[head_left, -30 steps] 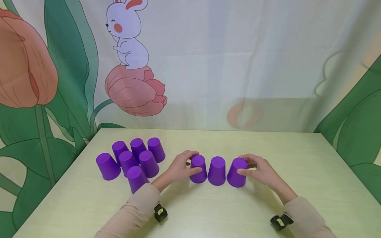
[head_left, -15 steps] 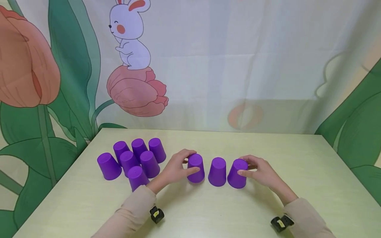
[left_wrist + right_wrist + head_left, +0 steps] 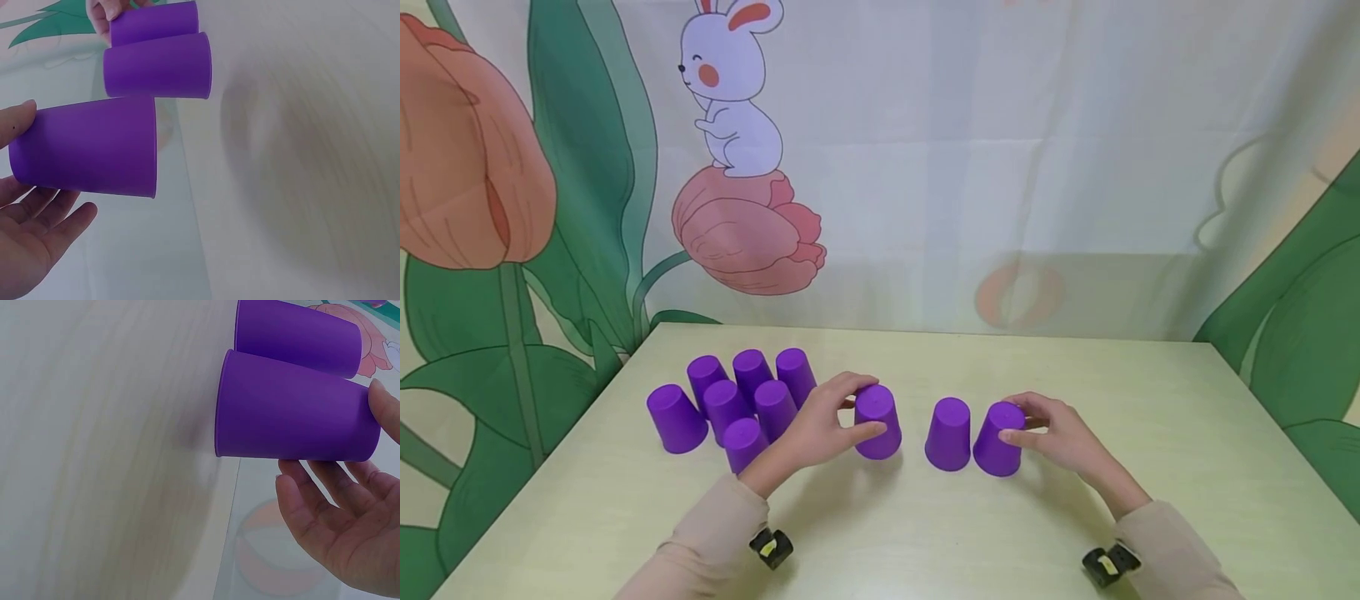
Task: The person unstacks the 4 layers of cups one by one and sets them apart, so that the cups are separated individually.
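Observation:
In the head view, my left hand (image 3: pixel 820 427) pinches an upside-down purple cup (image 3: pixel 878 417) between thumb and fingers. The left wrist view shows this cup (image 3: pixel 87 147) with its rim seemingly a little off the tabletop. A second upside-down purple cup (image 3: pixel 949 435) stands in the middle, touched by neither hand. Close to its right is a third purple cup (image 3: pixel 995 450), gripped near its base end by my right hand (image 3: pixel 1063 435). In the right wrist view, thumb and fingers lie on opposite sides of that cup (image 3: pixel 294 412).
Several more upside-down purple cups (image 3: pixel 725 408) stand grouped at the left of the pale table (image 3: pixel 970 542), partly behind my left forearm. A printed curtain (image 3: pixel 895 208) hangs along the table's back edge. Each wrist carries a small black camera (image 3: pixel 771 547).
My left hand has moved left with its cup, widening the gap to the middle cup. The right hand and its cup stay nearly where they were.

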Demonstrator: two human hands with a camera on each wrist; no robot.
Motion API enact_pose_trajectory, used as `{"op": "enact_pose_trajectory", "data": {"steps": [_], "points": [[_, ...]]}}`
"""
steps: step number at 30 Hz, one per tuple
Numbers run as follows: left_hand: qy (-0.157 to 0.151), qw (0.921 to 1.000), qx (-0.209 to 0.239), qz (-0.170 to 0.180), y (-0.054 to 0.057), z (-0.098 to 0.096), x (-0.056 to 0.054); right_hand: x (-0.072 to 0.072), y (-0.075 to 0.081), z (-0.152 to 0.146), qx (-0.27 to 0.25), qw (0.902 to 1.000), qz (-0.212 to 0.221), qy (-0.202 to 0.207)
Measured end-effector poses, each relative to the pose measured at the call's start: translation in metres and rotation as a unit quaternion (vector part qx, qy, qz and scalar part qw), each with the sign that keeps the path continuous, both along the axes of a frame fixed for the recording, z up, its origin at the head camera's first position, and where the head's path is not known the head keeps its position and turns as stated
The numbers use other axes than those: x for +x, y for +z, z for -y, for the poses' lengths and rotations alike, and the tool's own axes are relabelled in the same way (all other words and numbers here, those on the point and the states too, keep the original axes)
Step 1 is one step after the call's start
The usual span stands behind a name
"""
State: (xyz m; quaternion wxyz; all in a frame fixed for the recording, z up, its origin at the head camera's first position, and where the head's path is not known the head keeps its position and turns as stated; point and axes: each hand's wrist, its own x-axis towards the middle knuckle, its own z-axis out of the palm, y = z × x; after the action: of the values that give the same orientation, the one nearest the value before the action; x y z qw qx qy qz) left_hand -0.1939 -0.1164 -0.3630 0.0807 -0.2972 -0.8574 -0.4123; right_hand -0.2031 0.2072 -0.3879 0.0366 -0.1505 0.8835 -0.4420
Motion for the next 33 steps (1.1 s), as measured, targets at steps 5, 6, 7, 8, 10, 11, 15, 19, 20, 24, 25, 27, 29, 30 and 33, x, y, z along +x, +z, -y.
{"op": "enact_pose_trajectory", "data": {"steps": [5,6,7,8,10,11,15,19,20,24,25,27,29,30,33], "points": [[0.008,0.9998,-0.001,-0.020,0.004,0.013,0.006,-0.001,-0.001,0.001,0.000,1.0000,0.004,0.000],[0.012,0.9997,-0.002,-0.022,0.005,0.015,0.008,-0.001,-0.001,0.001,0.000,1.0000,0.005,0.000],[0.015,0.9996,-0.001,-0.024,0.006,0.018,0.009,-0.001,-0.001,0.001,0.000,1.0000,0.005,0.000],[0.018,0.9995,-0.002,-0.025,0.007,0.020,0.011,-0.001,-0.001,0.001,0.000,1.0000,0.006,-0.001],[0.024,0.9993,-0.002,-0.030,0.008,0.025,0.014,-0.001,0.000,0.001,-0.001,1.0000,0.006,0.000],[0.026,0.9991,-0.002,-0.034,0.009,0.028,0.015,-0.001,0.000,0.001,-0.001,1.0000,0.004,0.000],[0.043,0.9982,-0.007,-0.041,0.014,0.037,0.021,0.000,0.000,0.001,0.001,1.0000,0.000,0.002],[0.061,0.9973,-0.008,-0.039,0.018,0.049,0.024,0.000,-0.001,0.001,0.002,1.0000,0.000,0.002],[0.066,0.9971,-0.005,-0.038,0.019,0.052,0.025,0.000,-0.001,0.001,0.001,1.0000,0.001,0.001],[0.091,0.9951,-0.008,-0.038,0.024,0.064,0.028,0.000,-0.001,0.001,0.000,1.0000,0.003,-0.001],[0.096,0.9946,-0.007,-0.039,0.025,0.067,0.029,0.000,-0.001,0.001,0.000,1.0000,0.004,-0.001],[0.105,0.9937,-0.006,-0.037,0.028,0.073,0.030,0.000,-0.001,0.001,-0.001,1.0000,0.004,-0.002],[0.110,0.9933,-0.001,-0.035,0.030,0.079,0.031,0.000,0.000,0.001,-0.002,1.0000,0.004,-0.003],[0.112,0.9931,0.002,-0.034,0.031,0.082,0.031,0.000,0.000,0.001,-0.002,1.0000,0.004,-0.003],[0.119,0.9923,0.008,-0.035,0.033,0.090,0.033,0.000,0.000,0.001,0.000,1.0000,0.001,-0.003]]}}
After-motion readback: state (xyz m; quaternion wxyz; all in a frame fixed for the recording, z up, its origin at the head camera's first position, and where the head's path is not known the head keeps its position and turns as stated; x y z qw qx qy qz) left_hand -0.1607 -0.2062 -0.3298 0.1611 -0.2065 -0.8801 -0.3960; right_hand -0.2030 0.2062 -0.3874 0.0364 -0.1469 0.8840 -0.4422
